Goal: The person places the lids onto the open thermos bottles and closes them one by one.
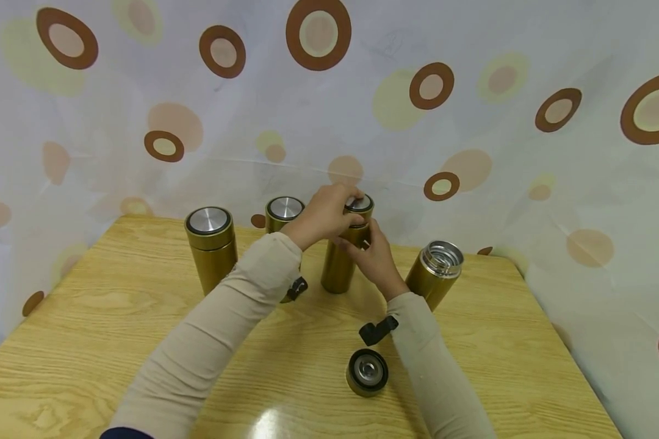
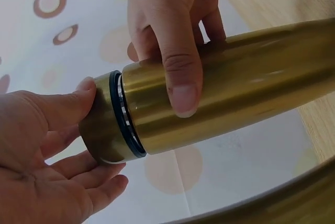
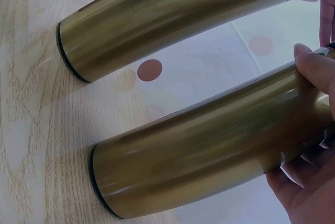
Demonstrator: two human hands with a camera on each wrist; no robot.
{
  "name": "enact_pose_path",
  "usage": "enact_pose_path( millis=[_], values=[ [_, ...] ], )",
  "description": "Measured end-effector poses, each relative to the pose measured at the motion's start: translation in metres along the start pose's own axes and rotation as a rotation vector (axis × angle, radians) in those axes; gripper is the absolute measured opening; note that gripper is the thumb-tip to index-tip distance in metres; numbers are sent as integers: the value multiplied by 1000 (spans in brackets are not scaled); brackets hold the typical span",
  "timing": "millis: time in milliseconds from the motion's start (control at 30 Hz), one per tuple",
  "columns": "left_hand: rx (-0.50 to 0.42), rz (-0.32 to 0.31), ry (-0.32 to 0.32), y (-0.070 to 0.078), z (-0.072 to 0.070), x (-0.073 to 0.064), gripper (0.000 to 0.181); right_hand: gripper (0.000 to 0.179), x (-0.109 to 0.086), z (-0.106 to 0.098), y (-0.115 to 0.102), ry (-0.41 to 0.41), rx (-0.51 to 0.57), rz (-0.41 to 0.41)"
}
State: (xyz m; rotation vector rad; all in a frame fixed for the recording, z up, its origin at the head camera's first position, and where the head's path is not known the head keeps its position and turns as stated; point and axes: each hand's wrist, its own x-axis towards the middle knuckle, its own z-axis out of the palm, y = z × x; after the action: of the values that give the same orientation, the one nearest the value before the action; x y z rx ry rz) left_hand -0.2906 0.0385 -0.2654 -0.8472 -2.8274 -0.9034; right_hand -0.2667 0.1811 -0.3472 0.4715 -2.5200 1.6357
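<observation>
The left hand (image 1: 326, 210) grips a lid (image 2: 99, 124), seemingly slightly raised; just below, the right hand (image 1: 377, 257), fingers curled, holds its upright flask (image 1: 338, 268). An uncapped flask (image 1: 429, 281) stands right of both hands.

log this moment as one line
left hand: grips lid, silver showing beneath | right hand: holds flask | open flask: standing | loose lid: on table

Indoor setting: wooden table (image 1: 291, 366), patterned sheeting (image 1: 329, 116)
</observation>
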Motion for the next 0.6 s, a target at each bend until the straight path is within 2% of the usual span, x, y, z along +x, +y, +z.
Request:
enact_pose_path(
  millis=[333, 500, 600],
  values=[
    [25, 85, -113, -8, -13, 1, 49, 65, 0, 1, -4, -6, 7, -12],
    [37, 93, -118, -9, -12, 0, 50, 67, 0, 1, -2, -3, 7, -9],
    [117, 87, -96, -5, -7, -2, 51, 66, 4, 0, 6, -6, -1, 1]
  ],
)
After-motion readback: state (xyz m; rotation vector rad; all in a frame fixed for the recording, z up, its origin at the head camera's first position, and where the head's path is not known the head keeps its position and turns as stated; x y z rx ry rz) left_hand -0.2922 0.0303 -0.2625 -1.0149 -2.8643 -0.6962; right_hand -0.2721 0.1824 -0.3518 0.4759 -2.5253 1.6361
